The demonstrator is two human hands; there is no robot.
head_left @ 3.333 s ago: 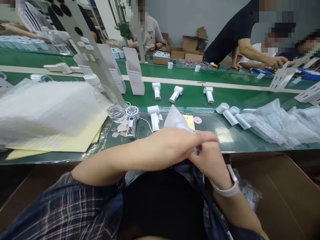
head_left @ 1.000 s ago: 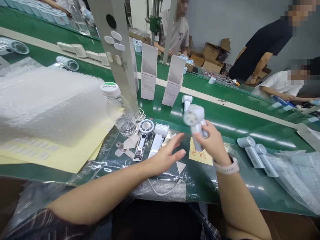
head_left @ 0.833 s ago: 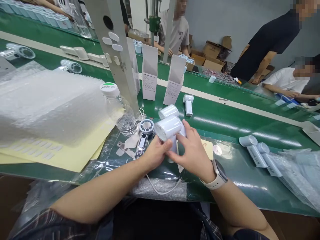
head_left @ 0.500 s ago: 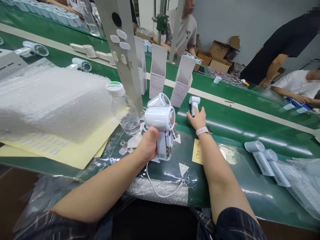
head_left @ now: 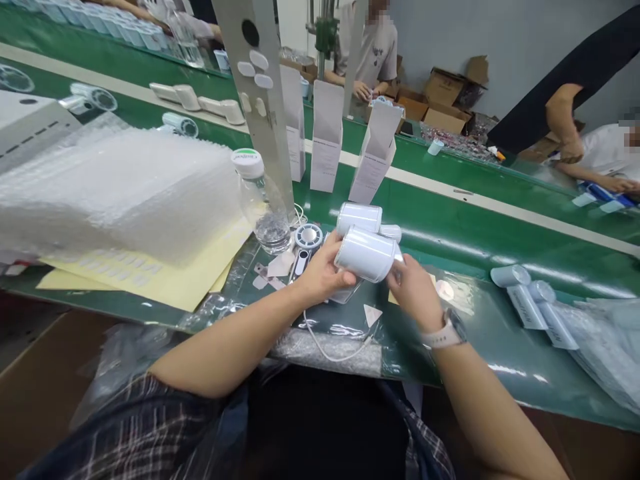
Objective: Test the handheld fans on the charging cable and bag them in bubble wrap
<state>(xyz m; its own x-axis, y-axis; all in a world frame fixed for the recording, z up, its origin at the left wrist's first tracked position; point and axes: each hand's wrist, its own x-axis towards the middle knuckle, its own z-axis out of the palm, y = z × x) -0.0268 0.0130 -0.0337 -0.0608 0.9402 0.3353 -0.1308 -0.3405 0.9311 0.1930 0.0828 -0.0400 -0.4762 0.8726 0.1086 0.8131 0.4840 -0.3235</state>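
My left hand [head_left: 320, 270] grips two white handheld fans by their handles; their round heads, one [head_left: 359, 217] behind the other [head_left: 367, 255], point right. My right hand [head_left: 415, 290], with a pale watch on its wrist, is closed at the front fan's right end and brings a third white fan [head_left: 391, 232] up against the other two. Both hands hover just above the green bench [head_left: 470, 347], over a white cable [head_left: 335, 353] and small paper triangles. An opened fan with its grille [head_left: 309, 237] lies flat left of my hands.
A water bottle [head_left: 257, 200] stands by a grey metal post [head_left: 260, 87]. A bubble-wrap stack [head_left: 115, 187] rests on yellow sheets [head_left: 150, 280] at the left. Upright white cartons [head_left: 327, 137] stand on the belt. Bagged fans [head_left: 530, 303] lie right. Other people work across the belt.
My right hand has pulled back from the belt, where it reached for a fan, and now meets the fans in my left hand. The left hand has turned its fans sideways and lowered them.
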